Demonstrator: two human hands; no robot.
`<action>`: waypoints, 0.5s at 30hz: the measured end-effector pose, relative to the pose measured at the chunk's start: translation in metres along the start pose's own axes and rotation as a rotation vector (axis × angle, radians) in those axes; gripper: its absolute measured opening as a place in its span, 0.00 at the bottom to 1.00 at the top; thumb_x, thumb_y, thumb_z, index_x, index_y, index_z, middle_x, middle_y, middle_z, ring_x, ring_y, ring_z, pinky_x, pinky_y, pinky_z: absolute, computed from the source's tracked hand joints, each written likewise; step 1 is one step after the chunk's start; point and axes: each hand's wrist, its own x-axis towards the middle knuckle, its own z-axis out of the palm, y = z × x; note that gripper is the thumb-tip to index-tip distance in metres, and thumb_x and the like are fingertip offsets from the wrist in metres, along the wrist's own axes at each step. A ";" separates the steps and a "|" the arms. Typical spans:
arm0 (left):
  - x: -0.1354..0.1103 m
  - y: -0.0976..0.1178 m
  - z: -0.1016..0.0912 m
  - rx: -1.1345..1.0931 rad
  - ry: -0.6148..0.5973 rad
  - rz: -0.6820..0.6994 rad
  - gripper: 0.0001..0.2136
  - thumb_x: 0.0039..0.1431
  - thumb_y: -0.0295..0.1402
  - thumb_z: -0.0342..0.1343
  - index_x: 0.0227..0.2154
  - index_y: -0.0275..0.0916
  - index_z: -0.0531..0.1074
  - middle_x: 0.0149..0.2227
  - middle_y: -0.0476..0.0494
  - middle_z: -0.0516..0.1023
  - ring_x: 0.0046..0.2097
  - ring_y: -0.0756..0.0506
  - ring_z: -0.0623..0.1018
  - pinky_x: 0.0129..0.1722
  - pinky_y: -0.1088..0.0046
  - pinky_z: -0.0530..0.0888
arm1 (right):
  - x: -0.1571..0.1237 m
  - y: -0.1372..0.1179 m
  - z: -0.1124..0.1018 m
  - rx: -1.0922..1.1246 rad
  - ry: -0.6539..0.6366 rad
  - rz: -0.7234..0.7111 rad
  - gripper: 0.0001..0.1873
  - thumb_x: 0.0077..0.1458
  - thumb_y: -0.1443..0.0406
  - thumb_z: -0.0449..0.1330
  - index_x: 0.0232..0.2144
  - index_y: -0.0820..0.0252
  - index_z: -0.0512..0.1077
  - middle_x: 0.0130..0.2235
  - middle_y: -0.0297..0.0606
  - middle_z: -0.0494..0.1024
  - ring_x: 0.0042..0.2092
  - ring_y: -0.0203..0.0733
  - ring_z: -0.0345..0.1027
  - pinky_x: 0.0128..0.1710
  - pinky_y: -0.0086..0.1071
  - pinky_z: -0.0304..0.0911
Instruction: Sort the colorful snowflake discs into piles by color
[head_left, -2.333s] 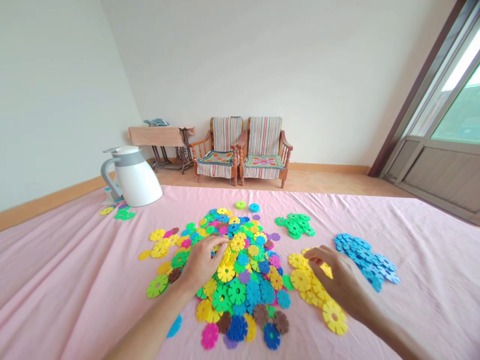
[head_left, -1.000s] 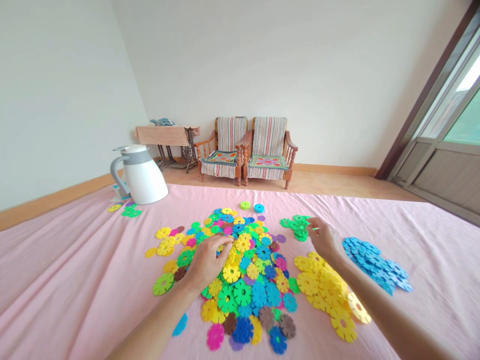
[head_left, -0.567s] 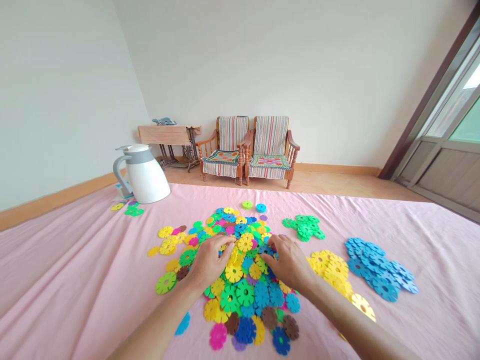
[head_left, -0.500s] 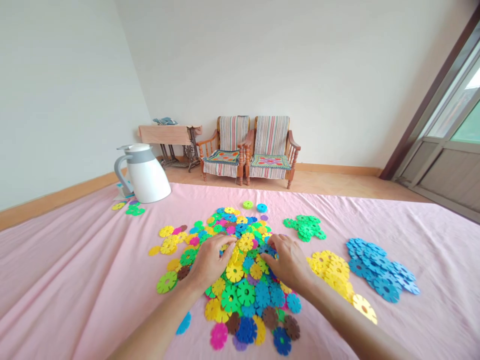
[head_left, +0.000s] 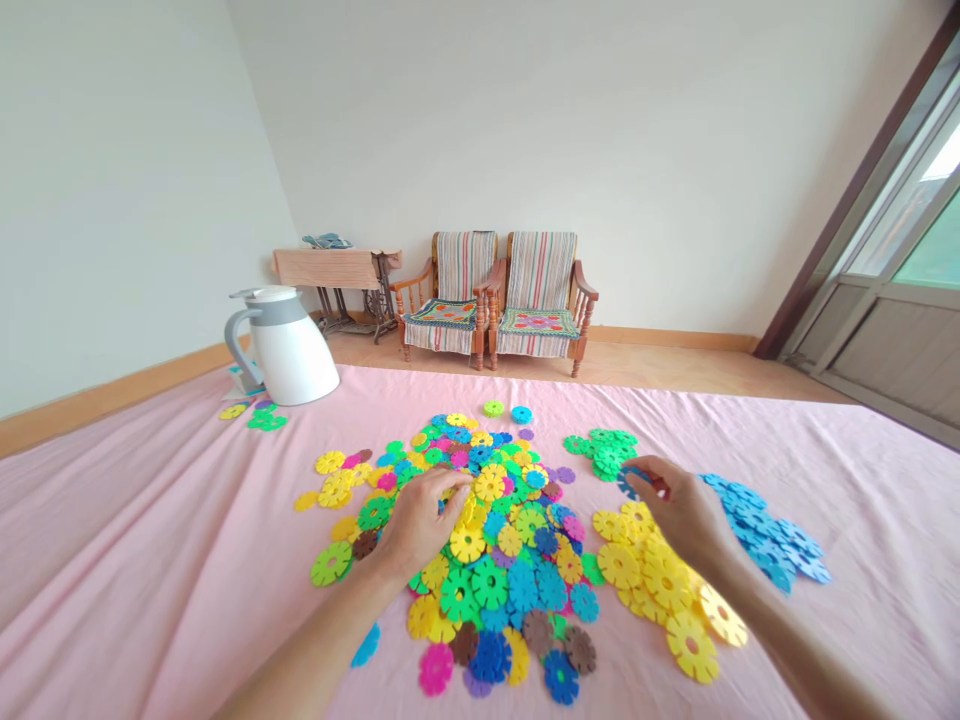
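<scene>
My right hand pinches a blue notched flower-shaped disc between thumb and fingers. It is held above the cloth, between a small heap of green discs and a heap of yellow discs. On the left side of a large mixed pile of coloured discs rests my left hand, fingers curled toward the thumb. Yellow discs lie right against its fingertips, and what it grips is hidden. A heap of blue discs is partly covered by my right wrist.
A pink cloth spreads under everything. A white jug with a grey handle stands at the back left, a few discs beside it. Single lime and blue pieces sit behind the pile. Two wooden armchairs stand beyond.
My right hand has moved right, from the mixed pile to above the yellow heap, carrying a blue disc. My left hand has stayed put.
</scene>
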 end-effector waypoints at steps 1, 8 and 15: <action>0.000 0.000 0.000 0.000 -0.006 -0.005 0.10 0.60 0.32 0.50 0.37 0.41 0.77 0.39 0.44 0.81 0.43 0.44 0.79 0.45 0.67 0.74 | 0.000 0.016 -0.008 -0.033 0.034 0.038 0.18 0.53 0.56 0.50 0.36 0.58 0.75 0.28 0.38 0.77 0.28 0.42 0.69 0.30 0.33 0.60; 0.000 0.000 0.000 0.004 -0.009 -0.007 0.10 0.59 0.32 0.51 0.38 0.41 0.77 0.40 0.44 0.81 0.43 0.44 0.79 0.45 0.66 0.74 | -0.005 0.104 -0.029 -0.225 0.176 0.218 0.21 0.52 0.57 0.46 0.37 0.60 0.75 0.32 0.45 0.79 0.33 0.50 0.72 0.31 0.38 0.62; 0.000 -0.002 0.001 0.013 -0.013 -0.011 0.10 0.60 0.32 0.50 0.38 0.41 0.77 0.39 0.44 0.81 0.43 0.44 0.79 0.45 0.67 0.74 | -0.007 0.081 -0.030 -0.342 0.250 0.183 0.22 0.54 0.57 0.47 0.43 0.58 0.73 0.46 0.49 0.75 0.42 0.55 0.70 0.37 0.44 0.62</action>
